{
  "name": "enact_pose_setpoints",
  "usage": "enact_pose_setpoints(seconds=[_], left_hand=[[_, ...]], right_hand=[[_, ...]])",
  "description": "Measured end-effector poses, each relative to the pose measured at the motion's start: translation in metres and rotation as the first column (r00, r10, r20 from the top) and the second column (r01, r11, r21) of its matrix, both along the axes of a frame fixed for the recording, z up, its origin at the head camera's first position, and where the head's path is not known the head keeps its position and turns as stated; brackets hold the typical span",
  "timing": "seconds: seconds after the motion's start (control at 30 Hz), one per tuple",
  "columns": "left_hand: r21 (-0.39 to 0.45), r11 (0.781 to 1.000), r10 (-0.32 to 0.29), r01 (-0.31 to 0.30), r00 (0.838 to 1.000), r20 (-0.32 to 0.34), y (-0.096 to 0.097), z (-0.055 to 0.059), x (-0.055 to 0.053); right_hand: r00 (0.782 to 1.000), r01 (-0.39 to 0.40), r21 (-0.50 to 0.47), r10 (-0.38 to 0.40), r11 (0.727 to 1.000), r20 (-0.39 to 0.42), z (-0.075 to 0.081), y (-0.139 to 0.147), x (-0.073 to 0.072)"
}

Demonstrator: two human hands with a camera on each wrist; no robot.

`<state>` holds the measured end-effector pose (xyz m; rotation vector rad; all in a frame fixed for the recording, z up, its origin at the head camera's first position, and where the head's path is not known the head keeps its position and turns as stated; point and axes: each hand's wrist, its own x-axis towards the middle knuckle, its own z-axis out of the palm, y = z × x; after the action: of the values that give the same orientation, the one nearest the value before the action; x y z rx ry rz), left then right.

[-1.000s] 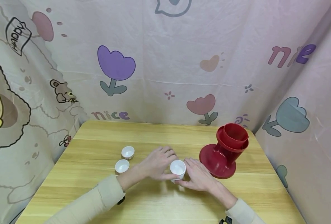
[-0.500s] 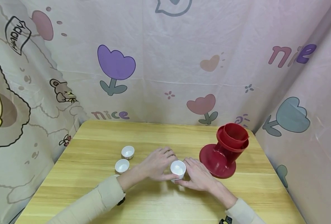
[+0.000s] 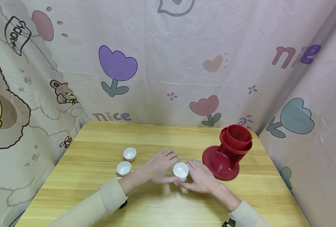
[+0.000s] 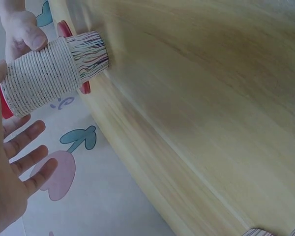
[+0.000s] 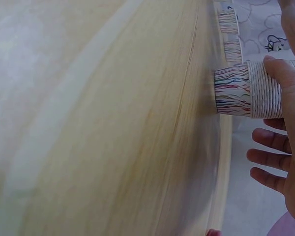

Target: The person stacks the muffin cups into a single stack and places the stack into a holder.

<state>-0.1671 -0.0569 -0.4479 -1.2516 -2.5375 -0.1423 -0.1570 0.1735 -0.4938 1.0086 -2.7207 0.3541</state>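
Note:
A tall stack of nested white paper cups (image 3: 180,170) stands between my hands. Their ridged rims and thin coloured lines show in the left wrist view on the stack (image 4: 42,73) and in the right wrist view on the stack (image 5: 236,91). My left hand (image 3: 160,167) holds it from the left between thumb and index finger. From the other side my right hand (image 3: 200,177) grips it likewise, thumb in front. The other fingers of both hands stay loosely spread. The stack's lowest cup seems to meet the tabletop.
Left of my left wrist stand two more white cups, the farther one (image 3: 129,154) and the nearer one (image 3: 124,168). A third is mostly hidden by my sleeve. A red plastic stand (image 3: 221,164) with a round base sits at right. Patterned curtains (image 3: 162,63) hang behind the table (image 3: 156,132).

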Motion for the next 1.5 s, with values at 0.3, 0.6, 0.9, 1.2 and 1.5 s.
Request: enact_pose_setpoints(seconds=[0.3, 0.6, 0.9, 1.2, 1.5], left_hand=[[0.020, 1.000, 0.008, -0.008, 0.999, 0.033, 0.000, -0.001, 0.000], [0.022, 1.000, 0.017, -0.018, 0.999, 0.034, -0.011, 0.002, -0.002], [0.037, 0.997, 0.062, -0.063, 0.998, 0.023, -0.036, 0.012, -0.004], [0.004, 0.988, 0.156, -0.156, 0.987, 0.035, -0.063, 0.011, -0.006], [-0.093, 0.956, 0.281, -0.278, 0.959, 0.022, -0.096, 0.007, -0.013]], right_hand=[[1.000, -0.005, -0.006, 0.005, 1.000, -0.001, 0.000, 0.000, 0.000], [1.000, -0.001, -0.005, 0.001, 1.000, -0.009, 0.000, -0.001, 0.000], [1.000, 0.001, -0.002, -0.001, 1.000, 0.004, 0.000, -0.001, 0.000], [1.000, 0.011, -0.003, -0.011, 1.000, 0.011, -0.001, -0.001, 0.000], [0.999, 0.018, -0.005, -0.017, 1.000, 0.027, 0.000, -0.001, 0.001]])
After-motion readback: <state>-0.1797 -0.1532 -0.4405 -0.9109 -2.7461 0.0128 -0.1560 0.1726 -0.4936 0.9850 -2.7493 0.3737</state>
